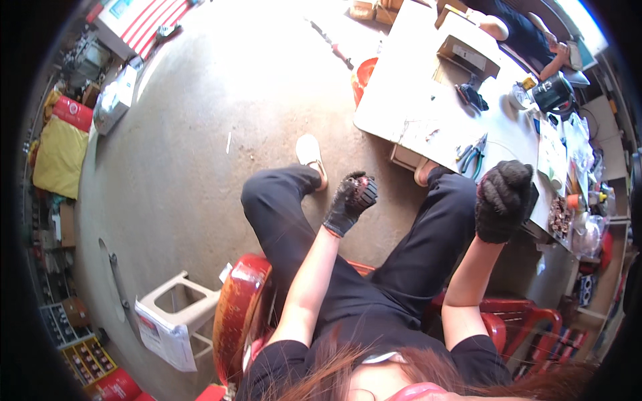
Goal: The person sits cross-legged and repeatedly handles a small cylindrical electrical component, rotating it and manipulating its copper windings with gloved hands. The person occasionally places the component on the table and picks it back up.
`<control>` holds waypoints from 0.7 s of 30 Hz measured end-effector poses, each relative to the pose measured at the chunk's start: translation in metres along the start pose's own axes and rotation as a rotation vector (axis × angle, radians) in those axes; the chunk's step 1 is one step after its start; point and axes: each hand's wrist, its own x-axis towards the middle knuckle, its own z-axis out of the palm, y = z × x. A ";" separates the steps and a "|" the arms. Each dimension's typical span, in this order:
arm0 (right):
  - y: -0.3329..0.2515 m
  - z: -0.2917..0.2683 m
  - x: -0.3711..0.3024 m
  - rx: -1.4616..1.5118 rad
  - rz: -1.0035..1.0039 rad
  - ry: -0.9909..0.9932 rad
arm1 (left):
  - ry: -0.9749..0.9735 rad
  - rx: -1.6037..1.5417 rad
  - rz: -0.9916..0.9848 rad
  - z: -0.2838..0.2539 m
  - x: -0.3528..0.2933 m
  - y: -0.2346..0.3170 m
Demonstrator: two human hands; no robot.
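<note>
Both hands wear dark knit work gloves. Raised above my lap between the knees, my left hand (351, 202) is closed, its fingers curled; a small reddish patch shows at the top, and I cannot make out what it is. My right hand (505, 202) is a fist beside the table's near edge, its inside hidden. Nearest to it on the white table (394, 107) lie teal-handled pliers (473, 159), just to the left. No tool shows plainly in either hand.
Farther up the table are a cardboard box (468, 55), a dark bundle (472, 97) and a black cylindrical container (553, 92). Another person's forearm (493, 27) reaches in at the far side. An orange bucket (365, 72) stands beside the table, a beige stool (175, 294) left of my red chair (242, 307).
</note>
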 end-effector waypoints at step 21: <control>0.008 -0.027 0.023 -0.877 0.646 0.040 | 0.010 1.689 0.504 0.017 0.238 0.001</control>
